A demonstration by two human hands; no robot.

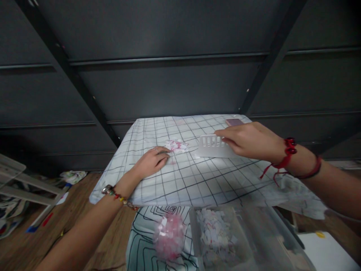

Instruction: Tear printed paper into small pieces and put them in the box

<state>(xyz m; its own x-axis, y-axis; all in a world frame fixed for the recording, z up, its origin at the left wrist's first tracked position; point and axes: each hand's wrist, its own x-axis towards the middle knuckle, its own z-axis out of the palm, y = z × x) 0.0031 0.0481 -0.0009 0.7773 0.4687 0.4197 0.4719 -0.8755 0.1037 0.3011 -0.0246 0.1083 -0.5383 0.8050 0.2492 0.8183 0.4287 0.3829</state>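
My right hand (pixel 239 137) grips the upper edge of a white slotted plastic basket (pixel 208 150), which rests on or just over the checked tablecloth. The basket's right part is hidden behind my fingers. My left hand (pixel 152 161) is low over the cloth, fingers extended and thumb apart, its fingertips at the edge of a small pile of white and pink paper-like pieces (pixel 177 146). Nothing shows in that hand. Nearer to me, a clear plastic bin (pixel 248 233) contains many whitish small pieces (pixel 216 231). Left of it lies a clear bag of pink pieces (pixel 169 236).
A white checked cloth (pixel 175 180) covers the table. A flat mauve object (pixel 234 122) lies at its far right. Dark panels (pixel 169 90) rise behind. A patterned teal cloth (pixel 141 241) is under the pink bag. A pale metal stand (pixel 28 192) is on the left floor.
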